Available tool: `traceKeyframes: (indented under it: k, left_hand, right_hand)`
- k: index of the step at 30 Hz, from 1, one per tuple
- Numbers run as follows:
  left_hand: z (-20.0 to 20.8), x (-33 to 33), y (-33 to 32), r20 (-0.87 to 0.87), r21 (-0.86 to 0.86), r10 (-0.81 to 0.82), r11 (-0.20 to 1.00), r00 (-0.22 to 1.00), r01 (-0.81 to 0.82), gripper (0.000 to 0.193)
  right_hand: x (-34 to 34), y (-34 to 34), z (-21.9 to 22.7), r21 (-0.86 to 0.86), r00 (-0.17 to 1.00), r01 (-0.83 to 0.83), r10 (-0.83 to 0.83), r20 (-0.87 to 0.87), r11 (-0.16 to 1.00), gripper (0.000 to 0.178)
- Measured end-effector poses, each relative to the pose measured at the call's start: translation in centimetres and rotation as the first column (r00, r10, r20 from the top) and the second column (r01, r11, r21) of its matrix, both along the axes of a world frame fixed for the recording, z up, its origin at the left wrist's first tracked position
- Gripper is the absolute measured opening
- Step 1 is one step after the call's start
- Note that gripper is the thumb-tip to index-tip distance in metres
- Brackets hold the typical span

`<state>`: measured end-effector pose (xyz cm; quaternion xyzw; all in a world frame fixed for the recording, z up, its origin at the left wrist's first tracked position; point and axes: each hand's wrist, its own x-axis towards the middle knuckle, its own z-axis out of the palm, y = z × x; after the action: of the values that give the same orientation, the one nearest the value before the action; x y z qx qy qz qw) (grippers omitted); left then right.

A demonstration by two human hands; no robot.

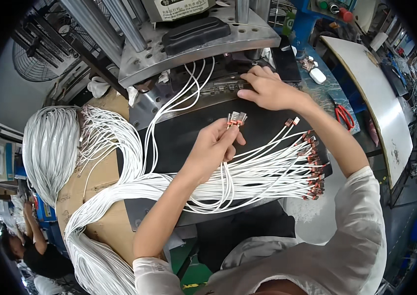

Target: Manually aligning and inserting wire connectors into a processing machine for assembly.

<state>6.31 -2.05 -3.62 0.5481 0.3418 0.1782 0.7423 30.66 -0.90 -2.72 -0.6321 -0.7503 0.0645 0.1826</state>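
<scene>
My left hand (212, 148) is closed around a small bunch of white cables. Their metal USB plugs (237, 119) with orange-red collars stick up above my fingers. Farther back, my right hand (271, 89) reaches to the right end of a metal mold (225, 87) on the press bed; thumb and forefinger are apart with nothing visible between them. Whether its fingertips touch the mold I cannot tell. Below both hands lies a thick bundle of white cables (262, 179), its plugs (314, 169) gathered at the right. Several white cables (181, 98) run into the press.
The press plate (198, 46) with a black handle (196, 35) overhangs the mold. A coiled cable bundle (51, 152) rests on cardboard (102, 196) at the left. Red-handled cutters (344, 117) lie on the blue bench at the right. Another person (41, 248) is at the far lower left.
</scene>
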Motion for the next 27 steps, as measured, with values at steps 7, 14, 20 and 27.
traceKeyframes:
  k: [7,14,20,27]
  left_hand:
    - [-0.6,-0.2,0.1,0.063,-0.113,0.157,0.982,0.986,-0.149,0.029]
    - [-1.2,0.5,0.1,0.048,-0.081,0.099,0.992,0.994,-0.095,0.021]
    - [-0.5,1.1,-0.5,-0.006,-0.046,0.104,0.994,0.995,-0.104,0.021]
    - [-0.1,1.2,-0.3,-0.022,-0.046,0.095,0.994,0.995,-0.096,0.021]
  right_hand:
    - [-2.4,-2.1,-1.7,0.006,0.998,0.068,-0.068,-0.009,0.998,0.028]
    - [-1.3,-4.0,-1.7,-0.38,0.504,-0.156,-0.257,-0.825,0.912,0.035]
    - [-1.6,-4.1,-2.3,-0.289,0.348,-0.205,-0.207,-0.914,0.935,0.035]
    - [-1.8,-4.6,-2.0,-0.295,0.428,-0.236,-0.174,-0.887,0.926,0.034]
